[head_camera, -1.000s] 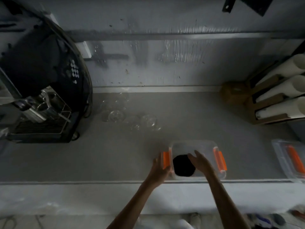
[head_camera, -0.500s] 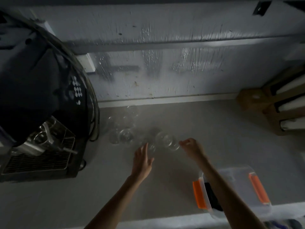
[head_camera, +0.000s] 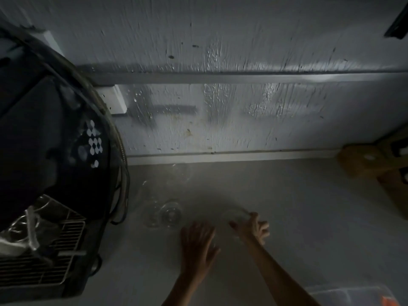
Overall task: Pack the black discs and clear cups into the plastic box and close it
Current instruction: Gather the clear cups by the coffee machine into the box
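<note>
Several clear cups stand on the grey counter (head_camera: 309,217) near the wall; one clear cup (head_camera: 171,212) is beside another (head_camera: 152,218), and a fainter one (head_camera: 181,173) sits further back. My right hand (head_camera: 251,228) has its fingers curled on the rim of a clear cup (head_camera: 234,214). My left hand (head_camera: 196,246) is spread flat just above the counter, left of the right hand and just right of the pair of cups. A corner of the plastic box (head_camera: 344,294) with an orange latch (head_camera: 390,302) shows at the bottom right. The black discs are out of view.
A large black coffee machine (head_camera: 44,151) with a metal drip grid (head_camera: 44,261) fills the left side, its cables hanging beside the cups. A wooden holder (head_camera: 375,168) stands at the far right. The painted wall (head_camera: 220,118) closes the back.
Both hands left the box and reached forward to the cups. The view shifted up and left, so the box slid to the bottom right corner. My right hand closed on a cup.
</note>
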`<move>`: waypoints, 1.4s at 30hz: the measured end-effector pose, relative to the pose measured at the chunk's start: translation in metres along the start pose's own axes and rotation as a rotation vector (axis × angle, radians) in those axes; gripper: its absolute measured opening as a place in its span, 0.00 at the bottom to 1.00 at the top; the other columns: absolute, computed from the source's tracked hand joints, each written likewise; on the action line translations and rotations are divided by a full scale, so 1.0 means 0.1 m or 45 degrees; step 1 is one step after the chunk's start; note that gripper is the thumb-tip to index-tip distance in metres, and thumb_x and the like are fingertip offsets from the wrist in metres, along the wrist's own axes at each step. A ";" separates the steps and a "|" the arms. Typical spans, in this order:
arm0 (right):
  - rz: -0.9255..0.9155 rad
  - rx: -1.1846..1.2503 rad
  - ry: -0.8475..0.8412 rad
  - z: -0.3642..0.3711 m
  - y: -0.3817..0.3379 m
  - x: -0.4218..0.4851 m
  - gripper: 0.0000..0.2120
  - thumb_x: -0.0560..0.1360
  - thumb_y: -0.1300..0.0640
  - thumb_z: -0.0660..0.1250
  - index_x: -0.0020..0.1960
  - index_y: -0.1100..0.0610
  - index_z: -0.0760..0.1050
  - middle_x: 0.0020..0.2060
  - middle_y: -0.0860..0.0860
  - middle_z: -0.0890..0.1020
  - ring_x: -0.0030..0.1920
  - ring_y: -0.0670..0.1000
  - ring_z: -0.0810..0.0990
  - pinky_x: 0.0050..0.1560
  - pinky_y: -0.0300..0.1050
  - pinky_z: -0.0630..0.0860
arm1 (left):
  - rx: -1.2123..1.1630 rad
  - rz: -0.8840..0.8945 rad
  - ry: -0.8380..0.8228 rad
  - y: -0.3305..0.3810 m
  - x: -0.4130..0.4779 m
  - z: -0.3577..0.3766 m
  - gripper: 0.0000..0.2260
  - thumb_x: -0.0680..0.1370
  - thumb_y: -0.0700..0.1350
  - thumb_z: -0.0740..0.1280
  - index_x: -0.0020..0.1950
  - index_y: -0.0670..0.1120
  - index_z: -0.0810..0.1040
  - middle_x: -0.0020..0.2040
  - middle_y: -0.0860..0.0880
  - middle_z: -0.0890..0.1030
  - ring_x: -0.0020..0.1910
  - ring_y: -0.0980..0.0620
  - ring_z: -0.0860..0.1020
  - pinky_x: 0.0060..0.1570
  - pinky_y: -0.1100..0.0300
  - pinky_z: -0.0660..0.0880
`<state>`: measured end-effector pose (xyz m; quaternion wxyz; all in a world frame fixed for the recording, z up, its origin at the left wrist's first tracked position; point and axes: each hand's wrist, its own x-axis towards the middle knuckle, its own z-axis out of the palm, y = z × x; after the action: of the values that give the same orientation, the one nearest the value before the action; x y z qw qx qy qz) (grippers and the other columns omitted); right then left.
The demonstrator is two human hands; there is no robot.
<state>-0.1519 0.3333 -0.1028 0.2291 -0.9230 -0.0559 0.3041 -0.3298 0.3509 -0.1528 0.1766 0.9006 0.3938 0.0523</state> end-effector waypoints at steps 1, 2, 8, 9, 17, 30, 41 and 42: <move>-0.003 0.031 -0.014 -0.03 0.05 0.02 0.29 0.65 0.47 0.76 0.61 0.49 0.69 0.61 0.58 0.64 0.64 0.62 0.63 0.60 0.55 0.68 | -0.022 0.030 0.065 -0.01 -0.03 0.04 0.25 0.73 0.62 0.64 0.68 0.53 0.74 0.70 0.48 0.74 0.72 0.44 0.67 0.67 0.35 0.61; 0.003 0.059 -0.030 -0.04 0.09 0.06 0.27 0.65 0.48 0.77 0.60 0.50 0.70 0.60 0.58 0.64 0.63 0.63 0.65 0.59 0.53 0.69 | -0.033 0.041 0.131 -0.03 -0.04 0.07 0.26 0.73 0.60 0.66 0.67 0.50 0.75 0.69 0.47 0.75 0.71 0.44 0.69 0.67 0.35 0.63; -0.086 0.277 -0.219 0.08 0.24 0.29 0.25 0.60 0.55 0.80 0.52 0.56 0.73 0.53 0.59 0.79 0.48 0.58 0.80 0.50 0.53 0.80 | -0.127 -0.028 0.346 -0.10 -0.05 0.09 0.32 0.73 0.57 0.69 0.72 0.42 0.70 0.73 0.45 0.70 0.73 0.44 0.66 0.71 0.39 0.61; -0.089 0.325 -0.209 0.08 0.21 0.27 0.23 0.61 0.58 0.79 0.50 0.53 0.72 0.51 0.61 0.82 0.45 0.58 0.81 0.48 0.57 0.81 | -0.134 -0.026 0.368 -0.11 -0.06 0.07 0.33 0.73 0.58 0.68 0.72 0.42 0.68 0.74 0.46 0.68 0.75 0.45 0.63 0.72 0.41 0.59; -0.521 0.213 -0.303 0.30 -0.21 0.13 0.14 0.69 0.71 0.65 0.47 0.54 0.72 0.49 0.59 0.80 0.40 0.55 0.78 0.43 0.50 0.76 | -0.265 -0.072 0.404 -0.09 -0.07 0.05 0.36 0.74 0.61 0.67 0.74 0.41 0.64 0.74 0.46 0.66 0.74 0.45 0.63 0.72 0.45 0.60; -0.223 0.464 -0.908 -0.09 -0.08 -0.06 0.10 0.76 0.67 0.58 0.51 0.60 0.76 0.40 0.59 0.84 0.32 0.54 0.83 0.30 0.41 0.75 | -0.314 -0.031 0.219 -0.18 -0.12 0.06 0.38 0.71 0.66 0.67 0.75 0.49 0.62 0.70 0.42 0.72 0.70 0.40 0.69 0.69 0.46 0.64; -0.211 0.472 -0.935 0.21 0.27 -0.59 0.11 0.77 0.50 0.63 0.54 0.53 0.80 0.41 0.48 0.85 0.39 0.48 0.83 0.33 0.37 0.76 | -0.589 -0.035 0.287 -0.02 -0.31 -0.10 0.39 0.70 0.61 0.70 0.76 0.47 0.62 0.73 0.52 0.65 0.73 0.51 0.60 0.71 0.55 0.60; -0.209 0.499 -0.988 0.25 0.25 -0.65 0.09 0.77 0.51 0.64 0.50 0.54 0.81 0.40 0.49 0.85 0.39 0.47 0.82 0.33 0.36 0.75 | -0.593 -0.094 0.222 -0.01 -0.34 -0.11 0.43 0.70 0.62 0.69 0.78 0.47 0.55 0.76 0.54 0.57 0.75 0.54 0.52 0.73 0.56 0.54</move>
<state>-0.2204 0.3052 -0.0973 0.3852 -0.6721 -0.1521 0.6138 -0.3560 0.3296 -0.1412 0.3464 0.8127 0.4175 0.2126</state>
